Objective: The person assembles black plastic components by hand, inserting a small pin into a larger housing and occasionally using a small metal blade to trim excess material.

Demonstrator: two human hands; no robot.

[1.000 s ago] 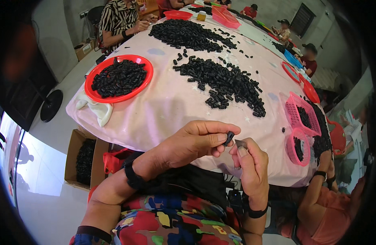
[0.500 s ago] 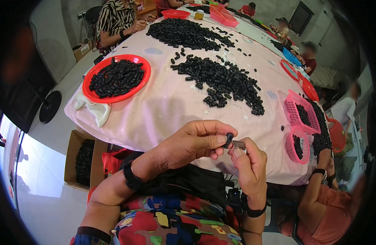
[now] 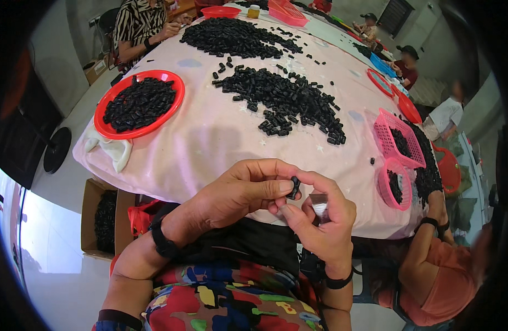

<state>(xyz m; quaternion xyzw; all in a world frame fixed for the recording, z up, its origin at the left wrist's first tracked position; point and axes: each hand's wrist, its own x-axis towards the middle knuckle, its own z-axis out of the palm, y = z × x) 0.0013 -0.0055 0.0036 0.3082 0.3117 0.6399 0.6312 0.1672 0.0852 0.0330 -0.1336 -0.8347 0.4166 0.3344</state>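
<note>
My left hand (image 3: 240,190) pinches a small black ring-shaped part (image 3: 293,187) between thumb and fingers, just below the near edge of the table. My right hand (image 3: 320,226) meets it from the right and grips a small clear piece with a white end (image 3: 319,205). Both hands touch at the fingertips. A pile of the same black parts (image 3: 284,102) lies on the pink cloth beyond them.
A red plate of black parts (image 3: 139,103) sits at the left, pink baskets (image 3: 394,138) at the right. A second pile (image 3: 232,36) lies farther back. A cardboard box (image 3: 102,220) stands on the floor. Other people sit around the table; one arm (image 3: 425,243) reaches in at right.
My hands have stayed together at the table edge. The black part is turned a little between my left fingers; the view has shifted slightly.
</note>
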